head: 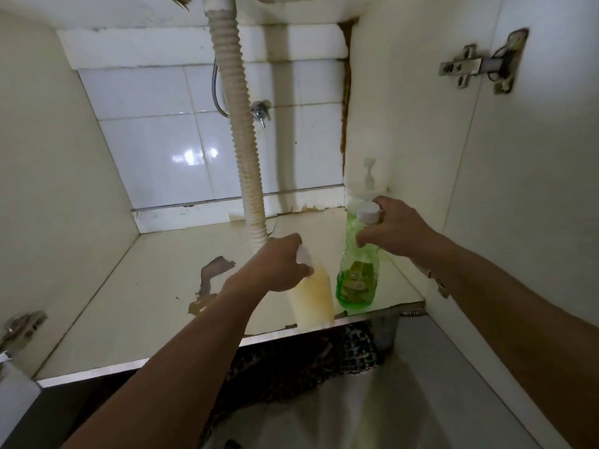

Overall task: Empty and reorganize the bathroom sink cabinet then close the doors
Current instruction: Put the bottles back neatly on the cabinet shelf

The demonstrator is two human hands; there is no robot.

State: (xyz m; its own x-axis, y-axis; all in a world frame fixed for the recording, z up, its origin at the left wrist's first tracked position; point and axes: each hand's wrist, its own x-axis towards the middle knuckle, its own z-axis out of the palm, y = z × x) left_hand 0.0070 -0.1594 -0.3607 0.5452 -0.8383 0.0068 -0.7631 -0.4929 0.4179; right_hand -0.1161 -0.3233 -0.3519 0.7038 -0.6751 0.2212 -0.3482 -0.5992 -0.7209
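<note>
Green plastic bottle (pixel 356 270): right hand (pixel 393 230) gripped its neck for lifting.
Pale yellow plastic bottle (pixel 312 294): left hand (pixel 280 265) clasped its cap.

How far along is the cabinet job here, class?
Done: most of the cabinet floor lies bare. In hand: left hand grips the pale yellow bottle, right hand the green bottle. Left: the pump bottle in the back corner, then shutting the doors.

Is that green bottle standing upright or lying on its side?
Roughly upright, leaning slightly. The green bottle has its white cap on top and its base low at the cabinet floor; the right hand grips its neck.
</note>
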